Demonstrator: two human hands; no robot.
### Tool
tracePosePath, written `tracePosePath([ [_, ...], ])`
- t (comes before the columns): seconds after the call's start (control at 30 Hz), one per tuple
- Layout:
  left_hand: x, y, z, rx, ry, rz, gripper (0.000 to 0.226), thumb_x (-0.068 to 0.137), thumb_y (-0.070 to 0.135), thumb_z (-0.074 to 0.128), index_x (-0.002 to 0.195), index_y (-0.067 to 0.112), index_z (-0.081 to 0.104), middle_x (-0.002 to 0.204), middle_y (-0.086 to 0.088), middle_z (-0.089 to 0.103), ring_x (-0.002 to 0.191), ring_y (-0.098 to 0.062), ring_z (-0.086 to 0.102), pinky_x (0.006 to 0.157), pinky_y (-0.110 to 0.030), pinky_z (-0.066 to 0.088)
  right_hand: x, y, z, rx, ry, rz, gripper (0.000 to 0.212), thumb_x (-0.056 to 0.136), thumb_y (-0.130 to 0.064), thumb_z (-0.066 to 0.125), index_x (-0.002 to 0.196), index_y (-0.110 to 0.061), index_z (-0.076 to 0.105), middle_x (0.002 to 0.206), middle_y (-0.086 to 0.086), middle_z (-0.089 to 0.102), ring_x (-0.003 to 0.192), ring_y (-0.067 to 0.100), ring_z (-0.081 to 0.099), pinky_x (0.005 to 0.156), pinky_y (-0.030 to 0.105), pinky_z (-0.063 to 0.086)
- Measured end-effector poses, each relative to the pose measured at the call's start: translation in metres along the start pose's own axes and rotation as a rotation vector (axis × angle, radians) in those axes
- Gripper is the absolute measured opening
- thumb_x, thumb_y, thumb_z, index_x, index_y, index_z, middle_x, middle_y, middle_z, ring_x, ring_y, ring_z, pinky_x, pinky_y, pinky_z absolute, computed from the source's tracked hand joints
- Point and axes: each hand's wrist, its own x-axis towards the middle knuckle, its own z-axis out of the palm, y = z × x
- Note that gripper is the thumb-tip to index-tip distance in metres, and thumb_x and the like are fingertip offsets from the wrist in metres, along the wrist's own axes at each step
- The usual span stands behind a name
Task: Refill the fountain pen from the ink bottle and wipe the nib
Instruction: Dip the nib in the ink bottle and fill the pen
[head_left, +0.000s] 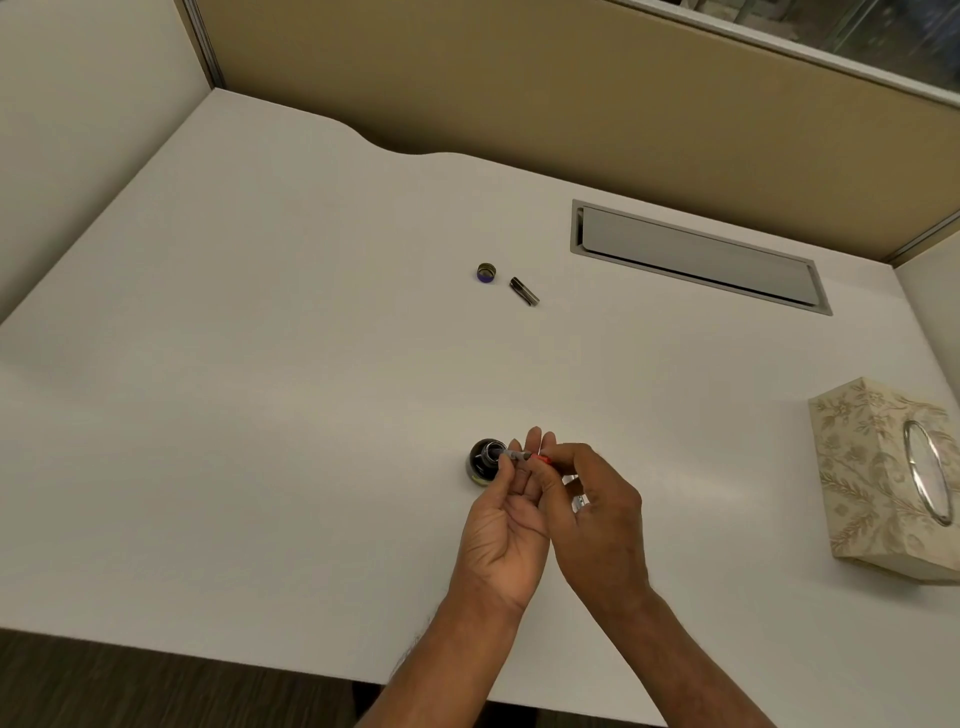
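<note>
white desk (260, 364), wavy along the far edge. lying on it: 1 open ink bottle (480, 467) near the front, 1 bottle cap (486, 272) and 1 dark pen piece (524, 291) just beside each other farther back, 1 floral tissue box (883, 478) at the right. grey hatch (696, 254) set into the far right.

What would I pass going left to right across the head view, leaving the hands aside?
Bottle cap → dark pen part → cable hatch → tissue box. The ink bottle lines up with the cap, so it is left out.
</note>
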Motion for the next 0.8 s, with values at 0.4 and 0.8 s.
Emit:
tracePosePath([
  [0.4, -0.0012, -0.0019, 0.0015, -0.050, -0.007, -0.019, 0.026, 0.105, 0.014, 0.047, 0.118, 0.002, 0.065, 0.123, -0.018, 0.072, 0.123, -0.030, 0.065, 0.072, -0.042, 0.065, 0.0000, 0.0001, 0.0007, 0.002, -0.003, -0.008, 0.010, 0.092, -0.008, 0.069, 0.100, -0.014, 0.071, 0.093, -0.013, 0.073, 0.091, 0.005, 0.068, 0.075, 0.017, 0.053],
  [0.8, -0.0016, -0.0019, 0.0006, -0.011, 0.015, -0.004, 0.025, 0.104, 0.014, 0.049, 0.117, 0.001, 0.066, 0.124, -0.019, 0.072, 0.129, -0.029, 0.063, 0.082, -0.042, 0.064, -0.0003, 0.0031, -0.0023, -0.012, -0.027, -0.019, 0.012, 0.092, -0.009, 0.069, 0.103, -0.014, 0.071, 0.096, -0.013, 0.073, 0.093, 0.002, 0.067, 0.075, 0.010, 0.049],
])
